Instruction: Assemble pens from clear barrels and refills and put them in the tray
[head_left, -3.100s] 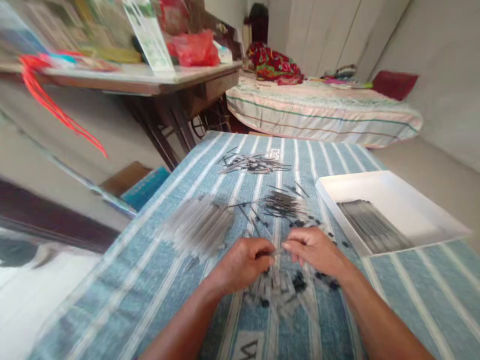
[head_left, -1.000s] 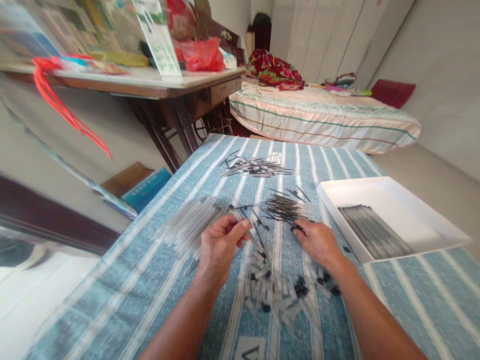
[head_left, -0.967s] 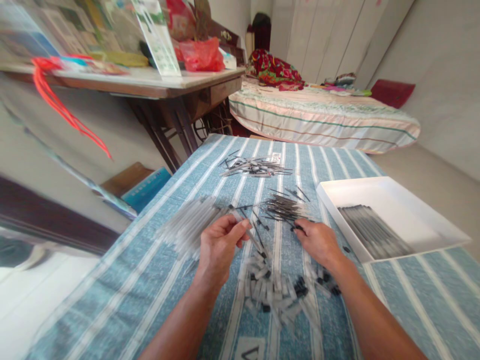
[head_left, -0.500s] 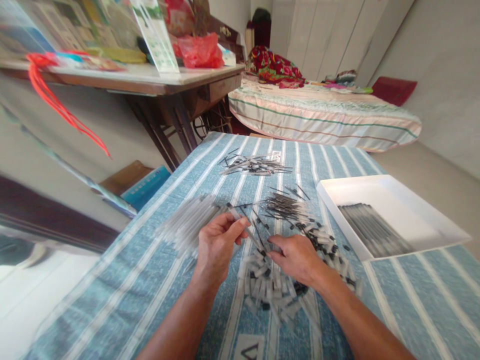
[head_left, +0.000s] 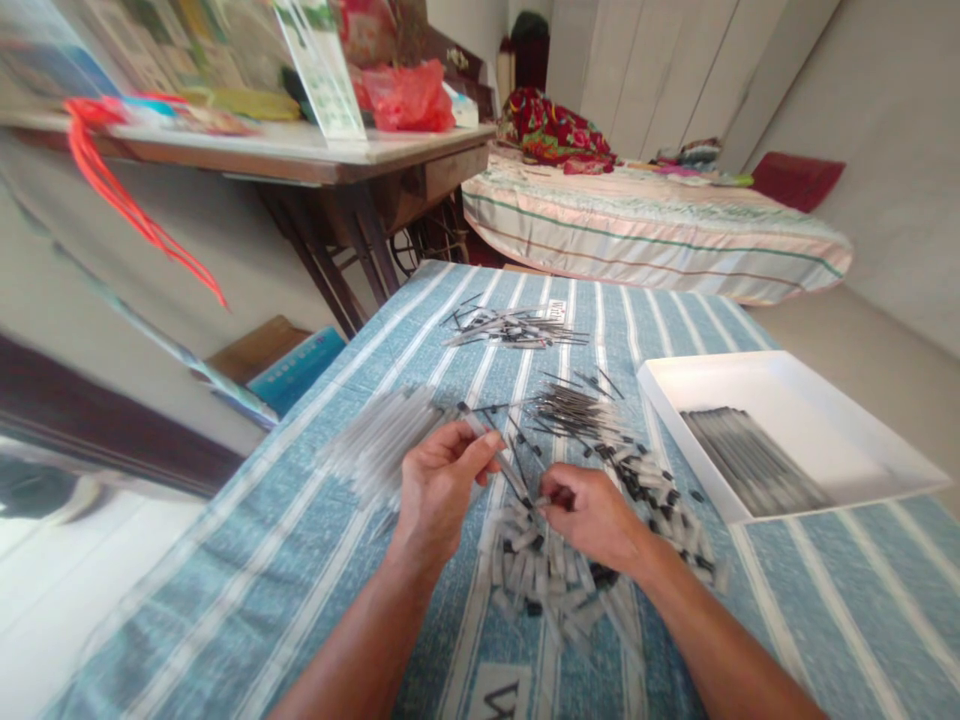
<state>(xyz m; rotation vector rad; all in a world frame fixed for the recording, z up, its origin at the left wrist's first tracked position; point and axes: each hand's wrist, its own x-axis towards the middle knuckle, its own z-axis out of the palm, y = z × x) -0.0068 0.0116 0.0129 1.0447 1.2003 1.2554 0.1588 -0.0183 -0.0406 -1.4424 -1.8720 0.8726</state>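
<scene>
My left hand (head_left: 442, 480) grips a translucent pen (head_left: 513, 474) with a dark core, thumb and fingers closed round its upper part. The pen slants down to the right. At its lower end, the fingertips of my right hand (head_left: 592, 512) are pinched together; a small part there is too blurred to name. Below lies a heap of clear pen caps (head_left: 551, 578) with black pieces, and more caps (head_left: 679, 525) spread to the right. Dark refills (head_left: 571, 408) are bunched beyond my right hand. Clear pen barrels (head_left: 390, 435) lie left of my left hand.
A shallow white box (head_left: 847, 400) on the right holds a row of dark pens (head_left: 750, 460). Loose thin parts (head_left: 517, 327) lie farther back on the striped tablecloth (head_left: 300, 590). A wooden desk (head_left: 330, 170) and a bed (head_left: 660, 220) stand beyond.
My right fingers have closed into a tighter pinch at the pen's lower end. My left hand keeps its hold on the pen. The whole view has shifted slightly.
</scene>
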